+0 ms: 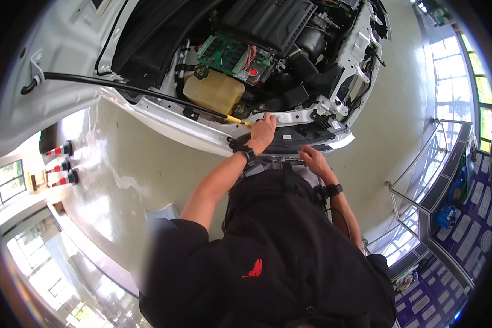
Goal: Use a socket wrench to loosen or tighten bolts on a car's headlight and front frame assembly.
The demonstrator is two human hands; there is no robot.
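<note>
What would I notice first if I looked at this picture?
Probably the open engine bay of the white car at the top, with a green circuit board and a yellowish fluid tank just below it. The person's left hand rests on the car's front edge by the yellow tip of the long black hood prop rod, and the right hand is lower, near the bumper. Three striped cones stand far left.

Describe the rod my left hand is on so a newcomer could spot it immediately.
Start at the open engine bay of the white car. Beside the yellowish fluid tank, a thin black prop rod slants down to the left hand. Only it has a yellow tip.
</note>
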